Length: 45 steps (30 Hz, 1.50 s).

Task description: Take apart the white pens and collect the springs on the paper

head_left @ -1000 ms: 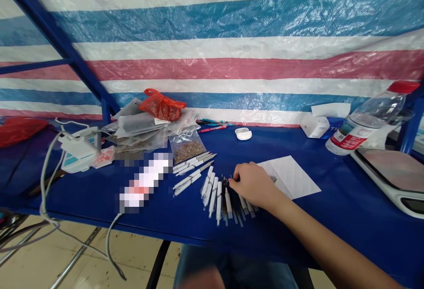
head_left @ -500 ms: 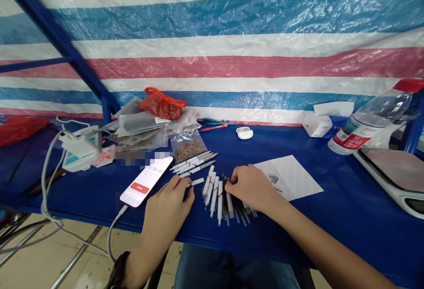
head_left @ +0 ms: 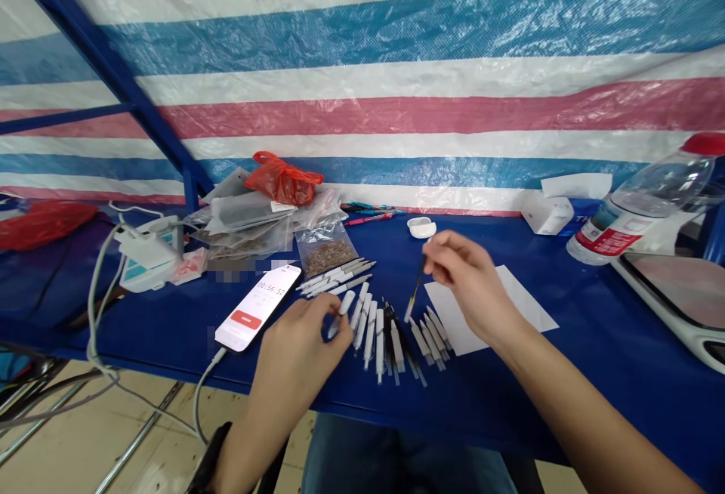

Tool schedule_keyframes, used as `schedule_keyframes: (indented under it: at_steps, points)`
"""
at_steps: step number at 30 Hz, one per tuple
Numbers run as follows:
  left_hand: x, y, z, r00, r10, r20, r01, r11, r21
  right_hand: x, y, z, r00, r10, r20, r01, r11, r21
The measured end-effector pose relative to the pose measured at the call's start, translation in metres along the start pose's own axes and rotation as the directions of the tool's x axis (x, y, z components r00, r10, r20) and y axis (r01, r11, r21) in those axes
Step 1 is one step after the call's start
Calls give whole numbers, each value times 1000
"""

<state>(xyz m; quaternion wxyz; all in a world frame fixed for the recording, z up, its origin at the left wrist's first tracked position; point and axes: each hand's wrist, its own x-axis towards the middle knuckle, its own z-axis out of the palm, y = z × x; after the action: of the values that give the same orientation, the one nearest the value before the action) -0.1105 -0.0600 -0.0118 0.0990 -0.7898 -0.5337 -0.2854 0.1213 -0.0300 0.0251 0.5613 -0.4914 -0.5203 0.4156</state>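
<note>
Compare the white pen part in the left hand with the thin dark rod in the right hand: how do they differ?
Colour: the white pen part is mostly white; the dark rod is blackish, yellowish near its lower end.
Thickness: the white pen part is clearly thicker than the dark rod.
Holder: the left hand has the white pen part; the right hand holds the dark rod.
Shared: both are slender and tilted.

Pen barrels smooth, seemingly plastic; paper sheet matt; tarp glossy.
</note>
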Motion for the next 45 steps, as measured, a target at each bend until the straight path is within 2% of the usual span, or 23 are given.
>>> schedule_keyframes:
  at_steps: [3,6,10,16,18,21,23,25,27,28,31,32,34,36,38,40,42,45]
  points:
    - [1,19,-1,991,87,-105,-101,985,-139,-4,-5,0,962,-238,-135,257,956,144]
    - [1,37,-1,985,104,-138,-134,964,-229,-11,-3,3,904,-398,-153,418,898,133]
    - [5,47,1,980,96,-172,-142,948,-284,-20,1,4,877,-474,-77,479,876,57]
    - [9,44,5,978,108,-180,-150,959,-240,-20,-3,-4,798,-559,-224,579,814,30]
    - [8,43,5,979,104,-178,-145,961,-237,-20,-3,-5,808,-556,-195,567,823,0]
    - [8,45,5,977,106,-184,-150,958,-244,-22,0,-2,841,-535,-80,532,845,-64]
    - [8,46,6,975,111,-191,-158,955,-250,-23,1,0,865,-502,13,501,860,-92]
    - [10,46,7,977,112,-179,-158,950,-269,-20,-2,-5,891,-423,167,445,886,-130]
    - [15,43,8,981,116,-156,-160,939,-304,-13,-9,-17,889,-293,353,380,901,-210]
    - [20,41,10,982,118,-148,-161,933,-321,-9,-14,-27,885,-238,399,362,892,-271]
    - [42,33,18,984,117,-135,-161,908,-388,6,-30,-63,928,-245,282,347,844,-409]
    - [53,31,22,988,115,-106,-150,886,-438,11,-34,-76,937,-201,285,322,811,-488]
    - [76,30,34,988,150,-39,-145,811,-567,18,-37,-96,940,-20,340,250,718,-650]
    - [96,30,49,966,255,-36,-221,750,-623,21,-32,-108,892,255,373,145,621,-770]
    - [110,28,65,927,328,-182,-374,765,-524,23,-20,-111,823,433,368,76,559,-826]
    - [114,24,79,864,418,-281,-498,794,-349,24,-7,-108,805,477,354,49,541,-840]
    - [111,18,86,838,449,-310,-528,810,-255,25,4,-102,803,488,343,39,532,-846]
    - [104,11,86,845,430,-318,-510,827,-237,23,10,-94,794,507,336,35,513,-858]
